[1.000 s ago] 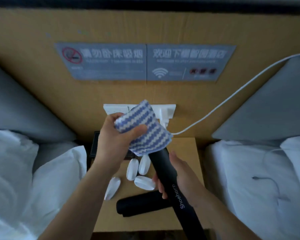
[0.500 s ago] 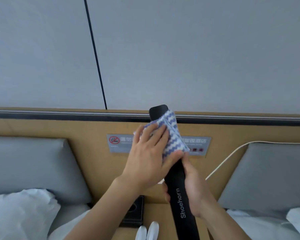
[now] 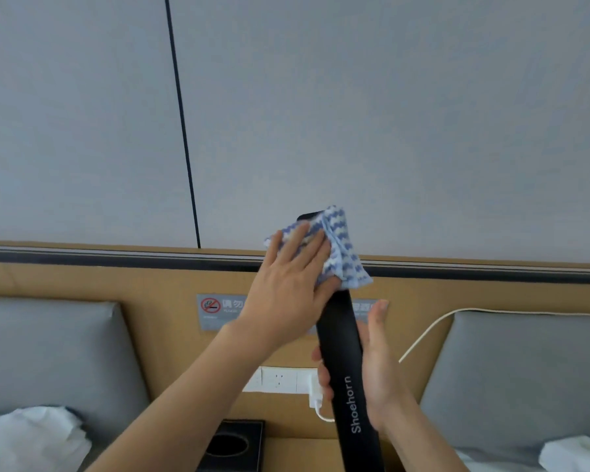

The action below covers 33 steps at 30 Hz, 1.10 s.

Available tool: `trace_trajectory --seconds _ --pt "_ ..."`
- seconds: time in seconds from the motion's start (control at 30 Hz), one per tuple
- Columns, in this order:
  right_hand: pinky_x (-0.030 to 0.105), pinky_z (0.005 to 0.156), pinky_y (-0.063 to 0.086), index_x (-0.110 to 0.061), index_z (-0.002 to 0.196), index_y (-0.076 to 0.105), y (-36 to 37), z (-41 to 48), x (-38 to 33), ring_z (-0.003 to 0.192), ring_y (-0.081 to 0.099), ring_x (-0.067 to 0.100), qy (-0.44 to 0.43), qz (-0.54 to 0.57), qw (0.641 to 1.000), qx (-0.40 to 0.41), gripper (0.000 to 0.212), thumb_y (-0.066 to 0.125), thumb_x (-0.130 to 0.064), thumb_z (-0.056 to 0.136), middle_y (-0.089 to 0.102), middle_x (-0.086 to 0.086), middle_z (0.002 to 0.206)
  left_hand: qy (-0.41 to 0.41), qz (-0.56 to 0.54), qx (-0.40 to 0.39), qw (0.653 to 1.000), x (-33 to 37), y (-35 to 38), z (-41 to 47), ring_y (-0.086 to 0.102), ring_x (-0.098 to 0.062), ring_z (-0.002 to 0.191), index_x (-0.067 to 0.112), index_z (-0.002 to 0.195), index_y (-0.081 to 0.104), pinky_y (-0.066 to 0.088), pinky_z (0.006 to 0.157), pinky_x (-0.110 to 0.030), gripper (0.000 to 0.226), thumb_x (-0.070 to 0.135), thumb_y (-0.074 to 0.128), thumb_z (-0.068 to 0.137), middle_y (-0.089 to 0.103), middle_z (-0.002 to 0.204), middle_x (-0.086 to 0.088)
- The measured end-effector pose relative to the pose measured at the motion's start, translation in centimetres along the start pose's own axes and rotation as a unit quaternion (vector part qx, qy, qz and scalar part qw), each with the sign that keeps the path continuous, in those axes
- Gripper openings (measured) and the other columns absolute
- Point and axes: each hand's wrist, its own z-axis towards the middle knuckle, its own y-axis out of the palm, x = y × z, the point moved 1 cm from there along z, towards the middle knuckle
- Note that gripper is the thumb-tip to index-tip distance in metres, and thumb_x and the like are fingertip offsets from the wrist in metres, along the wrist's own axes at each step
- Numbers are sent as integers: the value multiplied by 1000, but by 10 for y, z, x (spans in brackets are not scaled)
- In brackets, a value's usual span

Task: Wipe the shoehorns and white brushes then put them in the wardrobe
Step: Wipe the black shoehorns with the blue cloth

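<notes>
A long black shoehorn (image 3: 344,362), with "Shoehorn" printed in white on it, stands nearly upright in the middle of the view. My right hand (image 3: 377,369) grips its lower half from the right. My left hand (image 3: 286,291) presses a blue-and-white zigzag cloth (image 3: 341,253) flat against the shoehorn's upper end; only the black tip shows above the cloth. The second shoehorn and the white brushes are out of view.
A wooden headboard (image 3: 82,281) with a grey sign (image 3: 215,310) runs across. Below are a white socket panel (image 3: 280,379) with a plug and white cable (image 3: 423,335), a black box (image 3: 232,444) on the bedside table, grey cushions (image 3: 48,356) and white bedding (image 3: 31,437) on both sides.
The view tilted up from the bedside table to the wall. The shoehorn was lifted upright, and my left hand slid the cloth up along it to the top end.
</notes>
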Motion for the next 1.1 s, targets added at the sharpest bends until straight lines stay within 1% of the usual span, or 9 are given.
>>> trace_trajectory --seconds 0.07,0.2,0.3,0.37,0.47,0.57,0.77,0.93,1.1 --pt "26 42 47 -7 88 65 0 3 -6 44 55 23 -29 -1 999 24 82 21 -75 75 60 16 62 41 -32 -28 998 16 4 -17 27 -23 141 10 137 46 24 114 -48 59 47 33 94 44 145 -3" --pt "35 83 53 -21 119 60 -5 9 -15 93 70 20 -51 23 997 56 64 43 -64 74 73 5 102 99 -96 -52 989 36 -1 -44 29 -17 138 17 137 47 24 110 -37 52 41 26 96 45 144 3" --pt "33 61 53 -7 110 63 -3 8 -14 69 69 27 -12 38 998 54 63 61 -56 69 72 11 82 78 -182 -16 980 34 -11 -45 33 -9 133 21 130 55 22 108 -30 46 35 28 96 50 139 8" --pt "27 44 48 -2 107 60 -2 9 -12 50 62 23 -12 18 998 58 59 66 -48 71 66 10 67 -54 -260 65 962 27 -20 -38 35 -5 127 22 130 53 25 106 -25 43 38 36 94 49 136 10" --pt "25 40 48 -2 110 60 2 7 -11 49 63 21 -21 -17 999 32 49 64 -39 77 68 11 71 -342 -454 15 823 13 -37 -21 47 -8 119 24 140 37 37 100 -28 59 48 52 88 49 129 11" --pt "28 43 51 -12 104 63 9 2 -8 57 68 23 -39 -53 998 5 27 62 -30 85 72 9 76 -449 -607 -114 646 1 -39 -11 66 -19 91 12 113 62 51 85 -35 47 50 59 84 69 100 -1" --pt "16 66 50 -39 97 52 10 12 7 82 64 2 -166 -248 950 97 11 57 -35 89 66 -11 95 -473 -566 -20 675 -4 -23 -16 62 -30 77 -5 85 65 45 71 -40 33 24 53 93 67 83 -26" --pt "33 74 58 -24 114 52 -12 15 16 87 67 10 -164 -273 938 140 52 64 -54 73 68 -6 97 -494 -599 32 629 -16 -30 -10 69 -30 79 -2 94 60 57 65 -36 22 15 46 97 69 91 -19" --pt "11 49 45 -29 95 60 -31 8 31 61 62 -4 -138 -289 936 146 14 63 -37 84 67 -11 73 -485 -593 111 634 -34 -44 -1 69 -26 78 1 104 59 57 64 -34 19 13 47 97 69 87 -13"
